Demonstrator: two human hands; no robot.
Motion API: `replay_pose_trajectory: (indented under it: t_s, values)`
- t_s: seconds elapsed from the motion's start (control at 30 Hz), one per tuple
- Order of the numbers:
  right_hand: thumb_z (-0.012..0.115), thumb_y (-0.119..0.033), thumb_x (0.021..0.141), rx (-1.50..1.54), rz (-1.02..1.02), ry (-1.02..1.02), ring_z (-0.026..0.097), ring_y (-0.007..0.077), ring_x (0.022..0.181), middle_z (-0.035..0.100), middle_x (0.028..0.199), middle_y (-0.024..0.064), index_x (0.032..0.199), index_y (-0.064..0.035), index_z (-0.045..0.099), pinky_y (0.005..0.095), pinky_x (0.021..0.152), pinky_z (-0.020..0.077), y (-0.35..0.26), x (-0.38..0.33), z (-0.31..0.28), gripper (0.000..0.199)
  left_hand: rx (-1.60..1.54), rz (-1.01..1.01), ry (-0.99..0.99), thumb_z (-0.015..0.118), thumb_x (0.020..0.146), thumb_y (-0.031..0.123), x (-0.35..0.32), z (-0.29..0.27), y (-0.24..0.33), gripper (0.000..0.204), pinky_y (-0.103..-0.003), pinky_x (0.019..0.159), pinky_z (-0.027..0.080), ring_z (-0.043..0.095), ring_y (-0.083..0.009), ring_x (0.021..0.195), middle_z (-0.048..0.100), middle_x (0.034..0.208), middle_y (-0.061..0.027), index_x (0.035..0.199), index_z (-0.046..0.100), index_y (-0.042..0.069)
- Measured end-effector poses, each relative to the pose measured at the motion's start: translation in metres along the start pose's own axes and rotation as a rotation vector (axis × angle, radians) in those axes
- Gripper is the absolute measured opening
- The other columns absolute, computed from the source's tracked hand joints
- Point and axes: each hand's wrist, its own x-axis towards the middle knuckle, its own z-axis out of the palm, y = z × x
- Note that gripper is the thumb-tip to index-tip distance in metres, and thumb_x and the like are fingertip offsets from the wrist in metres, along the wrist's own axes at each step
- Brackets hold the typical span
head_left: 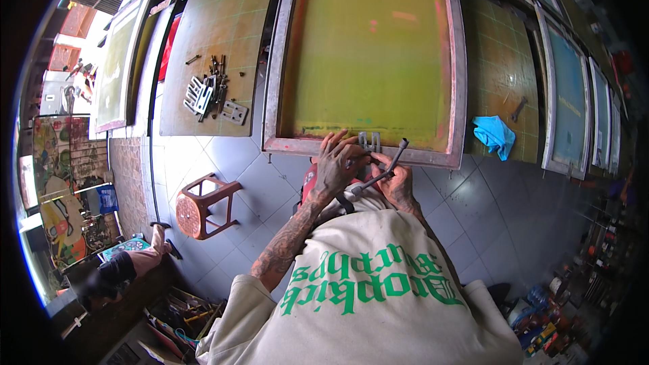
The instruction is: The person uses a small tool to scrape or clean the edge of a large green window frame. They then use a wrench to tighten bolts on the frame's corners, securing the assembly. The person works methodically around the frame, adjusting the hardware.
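Note:
A large screen-printing frame (284, 61) with yellow-green mesh and a grey metal border lies in front of me. A small metal bracket (370, 140) sits on its near edge. My left hand (336, 165) rests on that near edge beside the bracket, fingers curled at the frame. My right hand (397, 181) grips a dark L-shaped socket wrench (385, 169), whose long end points up toward the bracket.
A pile of metal clamps and bolts (211, 93) lies on the platen at left. A blue rag (494, 134) and a spanner (518, 108) lie on the right platen. A red plastic stool (201, 206) stands on the tiled floor. Another person (118, 267) crouches at lower left.

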Motion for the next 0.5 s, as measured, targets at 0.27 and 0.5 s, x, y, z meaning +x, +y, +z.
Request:
replay_pose_trajectory:
  t_s: [0.27, 0.5]
  values:
    - [0.073, -0.012, 0.088, -0.002, 0.150, -0.057, 0.052, 0.0072, 0.060, 0.060, 0.067, 0.0019, 0.111, -0.0076, 0.070, 0.0274, 0.056, 0.0447, 0.011, -0.003, 0.002, 0.023, -0.017, 0.021, 0.037, 0.082, 0.072, 0.021, 0.000, 0.000, -0.001, 0.030, -0.049, 0.105, 0.038, 0.056, -0.0302, 0.119, 0.066, 0.112, -0.0049, 0.097, 0.068, 0.013]
    - [0.073, -0.009, 0.088, 0.109, 0.112, 0.059, 0.060, 0.0119, 0.070, 0.065, 0.080, 0.0061, 0.106, -0.0037, 0.066, 0.0279, 0.065, 0.0501, 0.010, -0.004, 0.011, 0.019, -0.058, 0.011, 0.082, 0.082, 0.072, 0.024, 0.004, 0.000, -0.003, 0.026, -0.044, 0.095, 0.042, 0.059, -0.0299, 0.112, 0.068, 0.105, -0.0040, 0.093, 0.070, 0.014]
